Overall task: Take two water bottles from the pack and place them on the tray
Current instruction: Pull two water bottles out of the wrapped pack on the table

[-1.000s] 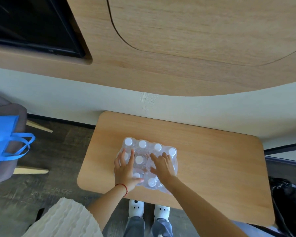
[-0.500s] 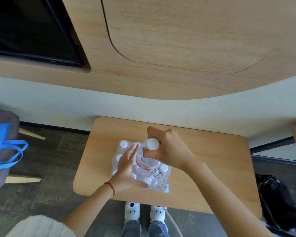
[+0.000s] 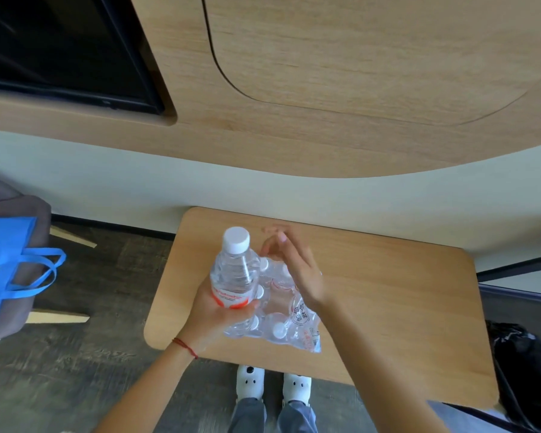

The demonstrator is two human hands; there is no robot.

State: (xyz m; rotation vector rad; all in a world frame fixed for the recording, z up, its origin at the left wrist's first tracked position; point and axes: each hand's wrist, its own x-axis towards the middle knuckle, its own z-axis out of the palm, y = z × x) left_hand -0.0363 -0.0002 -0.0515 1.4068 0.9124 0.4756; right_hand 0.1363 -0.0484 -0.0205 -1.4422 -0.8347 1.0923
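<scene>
- Wooden table point(image 3: 388, 307) with rounded corners stands against a pale wall; below its near edge, white shoes point(image 3: 250, 382) show on the dark floor.
- Left hand point(image 3: 213, 314), a red string at its wrist, grips a clear water bottle point(image 3: 235, 276) around its orange label; the bottle stands nearly upright, white cap towards the wall.
- Plastic-wrapped pack point(image 3: 281, 314) lies flat on the table, just beside and partly behind the bottle.
- Right hand point(image 3: 297, 270) hovers over the pack, fingers loosely spread, holding nothing.
- Blue bag point(image 3: 10, 270) sits far left; a black bag point(image 3: 522, 364) far right.
</scene>
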